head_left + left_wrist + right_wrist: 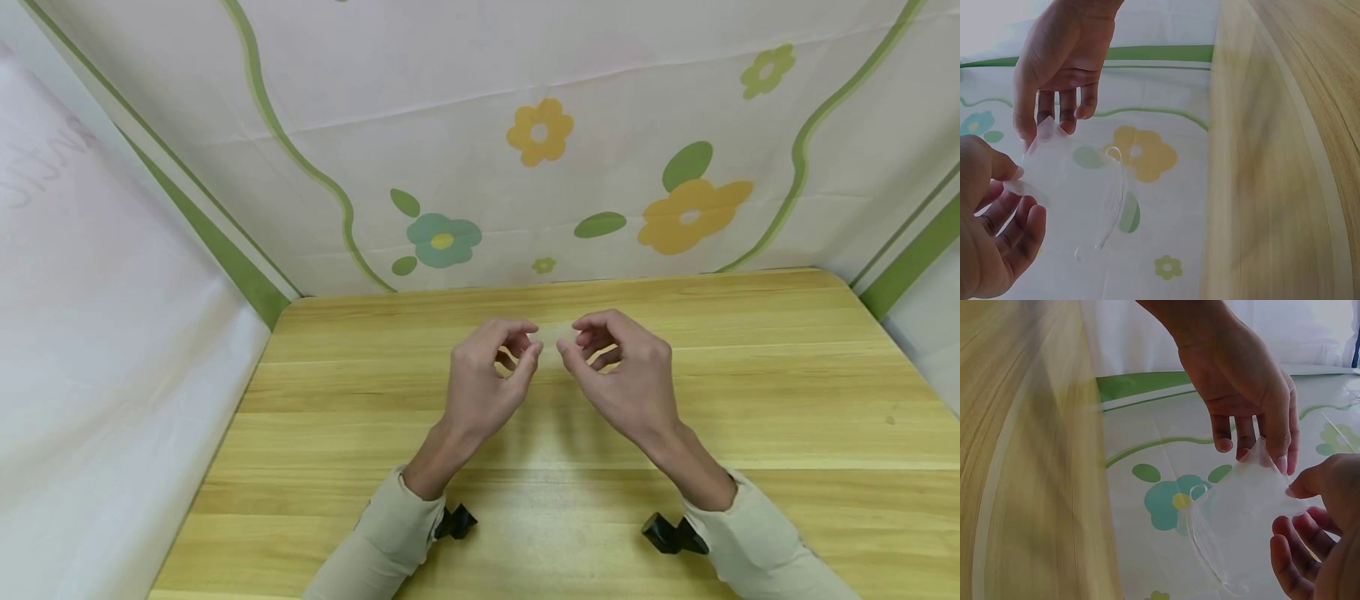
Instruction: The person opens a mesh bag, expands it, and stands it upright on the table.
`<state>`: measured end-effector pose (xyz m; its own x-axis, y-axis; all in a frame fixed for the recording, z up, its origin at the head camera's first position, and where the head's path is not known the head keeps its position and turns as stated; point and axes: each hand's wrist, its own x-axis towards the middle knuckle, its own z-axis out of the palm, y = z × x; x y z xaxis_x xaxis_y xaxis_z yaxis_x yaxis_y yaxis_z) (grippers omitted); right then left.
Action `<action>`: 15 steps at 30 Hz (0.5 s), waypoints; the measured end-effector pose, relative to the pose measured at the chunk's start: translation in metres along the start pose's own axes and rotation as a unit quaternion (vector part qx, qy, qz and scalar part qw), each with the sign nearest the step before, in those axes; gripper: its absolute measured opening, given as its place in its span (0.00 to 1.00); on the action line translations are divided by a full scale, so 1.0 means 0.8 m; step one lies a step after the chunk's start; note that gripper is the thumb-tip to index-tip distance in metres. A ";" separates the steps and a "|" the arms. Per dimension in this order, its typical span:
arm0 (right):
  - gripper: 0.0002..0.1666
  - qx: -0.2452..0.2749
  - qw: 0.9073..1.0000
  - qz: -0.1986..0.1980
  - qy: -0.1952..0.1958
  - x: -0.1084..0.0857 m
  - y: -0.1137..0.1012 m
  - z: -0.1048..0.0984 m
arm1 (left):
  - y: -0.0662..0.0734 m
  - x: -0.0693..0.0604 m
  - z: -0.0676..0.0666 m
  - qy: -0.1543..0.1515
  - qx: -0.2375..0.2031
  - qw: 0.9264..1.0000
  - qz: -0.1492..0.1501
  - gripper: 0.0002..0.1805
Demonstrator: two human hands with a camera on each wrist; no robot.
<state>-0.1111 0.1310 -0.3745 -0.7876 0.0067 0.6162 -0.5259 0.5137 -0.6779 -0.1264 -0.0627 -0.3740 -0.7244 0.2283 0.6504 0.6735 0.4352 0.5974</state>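
Between the two hands is a thin see-through plastic sheet or bag [1079, 181] [1241, 500], faint in the head view [553, 335]. My left hand [483, 379] [997, 219] [1241, 381] pinches one edge of it between thumb and fingers. The opposite edge is pinched by my right hand [630, 375] [1066, 62] [1329, 525]. A clear looped strand [1119, 181] [1194, 531] runs along its lower side. Both hands are raised over the table, a small gap apart.
The wooden table [300, 467] extends on both sides of the hands. Behind it hangs a white cloth [450, 150] with printed flowers and leaves. Black wrist-mounted pieces [456, 522] [671, 533] show beside both sleeves.
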 end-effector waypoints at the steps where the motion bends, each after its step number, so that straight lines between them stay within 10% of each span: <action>1: 0.14 -0.002 1.000 0.000 -0.001 0.000 0.000 0.000 | 0.000 0.000 0.000 0.000 -0.002 1.000 -0.001 0.08; 15: 0.25 -0.031 0.999 0.007 -0.024 -0.002 -0.003 0.001 | 0.000 0.000 -0.001 0.026 0.001 1.000 -0.010 0.08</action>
<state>-0.1091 0.1295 -0.3740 -0.8105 -0.0267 0.5852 -0.4948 0.5658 -0.6596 -0.1259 -0.0630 -0.3737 -0.7289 0.1732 0.6624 0.6588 0.4405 0.6098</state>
